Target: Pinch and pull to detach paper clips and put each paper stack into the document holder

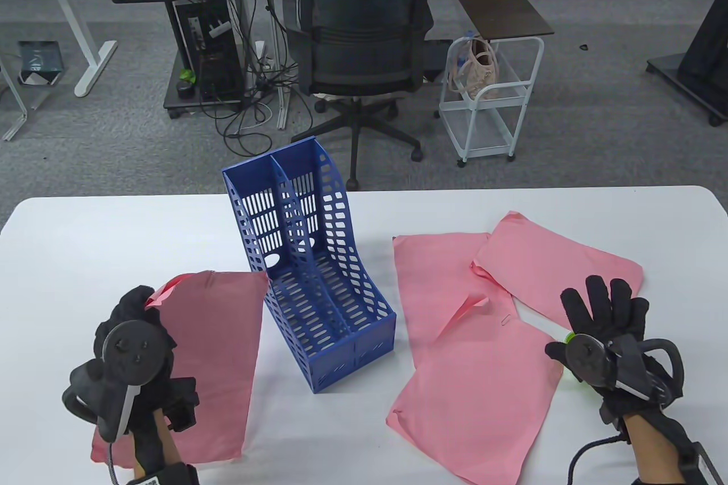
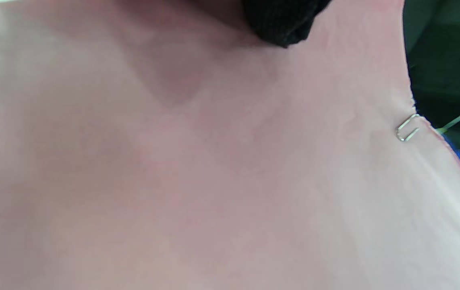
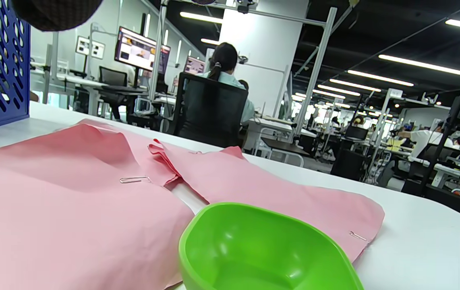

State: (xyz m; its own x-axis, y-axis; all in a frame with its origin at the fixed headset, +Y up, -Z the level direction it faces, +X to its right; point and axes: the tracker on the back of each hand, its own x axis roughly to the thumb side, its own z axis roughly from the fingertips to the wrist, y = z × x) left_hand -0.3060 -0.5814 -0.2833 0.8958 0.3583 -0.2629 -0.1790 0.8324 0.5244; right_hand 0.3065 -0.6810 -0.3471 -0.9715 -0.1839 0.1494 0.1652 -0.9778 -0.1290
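My left hand [image 1: 133, 331] holds 1 pink stack [image 1: 213, 360], fingers curled over its upper left corner. In the left wrist view a clip [image 2: 408, 128] sits on that stack's edge, away from the fingertip [image 2: 282, 20]. The holder [image 1: 310, 274] stands just right of this stack, between my 2 hands, its 2 slots showing no paper.

Right of the holder I see 3 more stacks: the nearest stack [image 1: 483, 399] reaches toward my right hand [image 1: 611, 320], a second stack [image 1: 441, 286] lies behind it, and a third stack [image 1: 563, 274] lies just beyond my right fingers. A clip on the nearest stack [image 1: 504, 320] shows left of that hand. A green bowl [image 3: 254, 249] sits under my right hand, touching the third stack's edge.

All of it rests on a white table [image 1: 85, 246]. Beyond it I see grey carpet, an office chair [image 1: 358, 47] with a person seated, a white cart [image 1: 492, 98] and desks.

My right hand is spread flat, fingers straight, holding nothing, hovering over the bowl. My left hand is raised with its back and tracker toward the table camera.
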